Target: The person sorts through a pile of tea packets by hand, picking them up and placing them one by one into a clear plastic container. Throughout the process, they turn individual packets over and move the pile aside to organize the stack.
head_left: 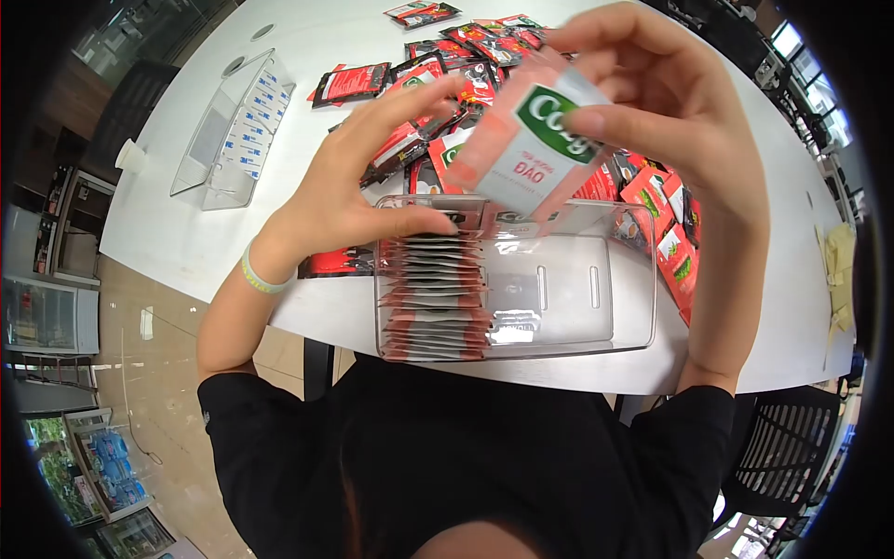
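My right hand [684,107] pinches a pink and white tea sachet [531,154] with a green label reading "Cozy", tilted above a clear plastic bin [563,312]. My left hand [340,182] is open, its fingers spread and its thumb pointing toward the bin's far left part. Inside the bin, a row of tea sachets [433,303] stands on edge along the left side. The bin's right part shows its bare slotted floor. Behind both hands lies a loose pile of red and black sachets [470,61], partly hidden by them.
On the left of the white table [307,28] lies a second clear bin [200,158], with blue-and-white printed strips [251,130] on it. A white cup [130,156] is at the table's left edge. More red sachets [675,256] lie right of the bin. A black chair [787,443] stands at right.
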Available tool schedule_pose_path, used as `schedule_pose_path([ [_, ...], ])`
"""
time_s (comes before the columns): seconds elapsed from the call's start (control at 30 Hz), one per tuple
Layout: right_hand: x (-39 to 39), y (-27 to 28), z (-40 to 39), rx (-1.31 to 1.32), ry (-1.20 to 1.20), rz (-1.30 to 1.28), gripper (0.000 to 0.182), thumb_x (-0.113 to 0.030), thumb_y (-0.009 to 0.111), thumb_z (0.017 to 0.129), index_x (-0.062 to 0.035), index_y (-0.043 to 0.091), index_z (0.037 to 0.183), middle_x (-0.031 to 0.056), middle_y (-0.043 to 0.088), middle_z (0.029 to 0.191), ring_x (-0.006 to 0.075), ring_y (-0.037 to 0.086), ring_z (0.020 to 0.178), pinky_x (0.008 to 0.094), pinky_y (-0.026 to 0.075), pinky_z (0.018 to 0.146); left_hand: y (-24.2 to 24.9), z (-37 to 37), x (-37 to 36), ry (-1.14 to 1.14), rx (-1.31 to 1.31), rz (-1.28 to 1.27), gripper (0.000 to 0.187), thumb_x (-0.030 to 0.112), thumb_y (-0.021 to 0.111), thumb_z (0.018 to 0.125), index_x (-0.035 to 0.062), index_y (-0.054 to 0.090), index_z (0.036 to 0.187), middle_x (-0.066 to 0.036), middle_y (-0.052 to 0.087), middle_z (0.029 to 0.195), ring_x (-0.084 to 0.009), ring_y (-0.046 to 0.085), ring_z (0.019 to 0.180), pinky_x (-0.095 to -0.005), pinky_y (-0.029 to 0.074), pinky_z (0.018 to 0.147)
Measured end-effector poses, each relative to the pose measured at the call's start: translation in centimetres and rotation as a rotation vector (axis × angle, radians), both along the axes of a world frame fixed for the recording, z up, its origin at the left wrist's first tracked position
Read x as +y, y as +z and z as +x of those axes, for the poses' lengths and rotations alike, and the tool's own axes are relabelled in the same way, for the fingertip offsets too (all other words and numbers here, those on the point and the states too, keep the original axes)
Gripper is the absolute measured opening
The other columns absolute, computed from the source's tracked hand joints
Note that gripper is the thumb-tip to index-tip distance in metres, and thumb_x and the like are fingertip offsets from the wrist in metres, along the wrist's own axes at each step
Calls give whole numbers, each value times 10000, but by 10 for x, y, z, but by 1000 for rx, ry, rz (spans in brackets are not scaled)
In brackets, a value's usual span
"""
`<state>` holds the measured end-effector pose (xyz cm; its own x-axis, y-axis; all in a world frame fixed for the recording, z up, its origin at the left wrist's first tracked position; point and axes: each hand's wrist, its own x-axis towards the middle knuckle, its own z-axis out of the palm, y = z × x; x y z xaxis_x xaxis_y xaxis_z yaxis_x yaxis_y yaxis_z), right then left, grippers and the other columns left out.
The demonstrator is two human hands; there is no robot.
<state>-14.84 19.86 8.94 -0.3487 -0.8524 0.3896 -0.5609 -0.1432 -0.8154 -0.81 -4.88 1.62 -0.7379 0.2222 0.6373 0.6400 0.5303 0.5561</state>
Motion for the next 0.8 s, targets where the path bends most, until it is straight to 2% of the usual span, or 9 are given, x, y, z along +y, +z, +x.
schedule_pose_path([
  [0.03, 0, 0, 2, 206, 206, -141, 369, 51, 681, 780, 19, 592, 1137, 51, 668, 965, 84, 656, 852, 210, 532, 685, 1, -1, -1, -12, -87, -52, 701, 221, 831, 725, 50, 553, 1345, -139, 620, 1285, -235, 606, 1148, -380, 433, 1009],
  [0.13, 5, 7, 19, 156, 102, 172, 259, 77, 662, 731, -14, 623, 970, 27, 651, 888, 87, 634, 795, 250, 530, 674, -10, -4, -7, -127, -383, 68, 423, 140, 726, 857, 41, 622, 1255, -98, 724, 1031, -158, 680, 950, -300, 511, 875],
  [0.2, -4, 8, 27, 359, 110, 370, 258, 76, 670, 695, -24, 619, 928, 50, 634, 826, 133, 635, 754, 275, 521, 677, -2, -2, -6, -109, -489, 95, 371, 141, 707, 875, 37, 642, 1225, -96, 723, 1015, -149, 680, 932, -284, 512, 858],
  [0.23, -6, -4, 24, 522, 65, 344, 268, 64, 682, 664, -23, 597, 902, 84, 613, 781, 224, 631, 728, 321, 508, 659, 1, -1, -5, -92, -594, 120, 321, 142, 688, 893, 34, 662, 1194, -94, 722, 999, -140, 679, 914, -269, 513, 842],
  [0.27, -8, -12, 26, 518, 63, 344, 268, 64, 682, 664, -23, 597, 902, 84, 613, 781, 224, 631, 728, 321, 508, 659, 2, -1, -4, -106, -624, 143, 290, 151, 667, 910, 29, 674, 1173, -88, 719, 974, -125, 673, 902, -259, 510, 832],
  [0.37, -15, -21, 39, 723, 15, 356, 301, 40, 712, 644, -20, 522, 870, 121, 601, 781, 323, 613, 725, 419, 468, 626, -3, 0, -6, -114, -621, 167, 295, 140, 667, 904, 20, 674, 1172, -84, 716, 985, -120, 662, 916, -262, 508, 830],
  [0.5, -13, -25, 42, 778, -42, 461, 359, 27, 724, 641, -21, 509, 924, 127, 605, 812, 344, 617, 770, 435, 467, 651, -4, -2, -7, -227, -484, 71, 287, 133, 671, 897, 10, 681, 1156, -77, 713, 1000, -120, 653, 928, -261, 506, 833],
  [0.6, -13, -31, 40, 738, -50, 411, 403, 12, 735, 642, -21, 497, 966, 131, 612, 841, 359, 615, 810, 441, 471, 679, 4, 1, -4, -167, -668, 84, 280, 128, 676, 889, 9, 689, 1142, -71, 712, 999, -122, 648, 923, -260, 505, 827],
  [0.8, -19, -29, 41, 676, -17, 633, 331, -55, 720, 713, -10, 514, 968, 138, 621, 856, 352, 622, 817, 440, 487, 699, -7, -3, -6, -176, -600, 65, 258, 198, 623, 939, 18, 711, 1102, -33, 691, 865, -67, 576, 751, -223, 451, 672],
])
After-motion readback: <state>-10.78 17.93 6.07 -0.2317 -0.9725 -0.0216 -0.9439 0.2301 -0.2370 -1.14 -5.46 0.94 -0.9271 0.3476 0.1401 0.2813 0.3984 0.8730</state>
